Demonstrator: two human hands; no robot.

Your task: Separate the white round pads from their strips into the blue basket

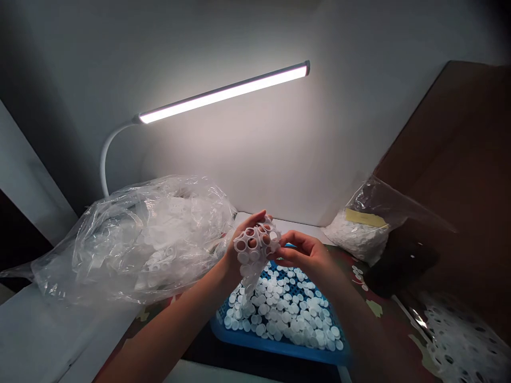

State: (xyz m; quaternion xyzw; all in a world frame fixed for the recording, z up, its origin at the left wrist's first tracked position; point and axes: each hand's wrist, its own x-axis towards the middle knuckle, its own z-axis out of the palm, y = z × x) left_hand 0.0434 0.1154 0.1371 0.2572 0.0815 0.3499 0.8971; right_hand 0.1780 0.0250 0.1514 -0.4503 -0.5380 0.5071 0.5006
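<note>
My left hand (239,234) holds up a curled white sheet of die-cut discs (255,247). Several of its round holes are open, while discs still fill others lower down. At the sheet's right edge the thumb and fingers of my right hand (300,250) are pinched together; whether they grip a disc or the sheet itself is too small to tell. Below both hands sits a blue plastic basket (275,348) with loose white discs (287,314) spread over its bottom. The sheet's lower end hangs over the basket's left part.
A large clear plastic bag (131,244) of white sheets lies at left. Over the work hangs a lit lamp (223,93). A bag of white pieces (357,236) with a yellow label stands at back right. Punched-out sheets (459,340) lie front right.
</note>
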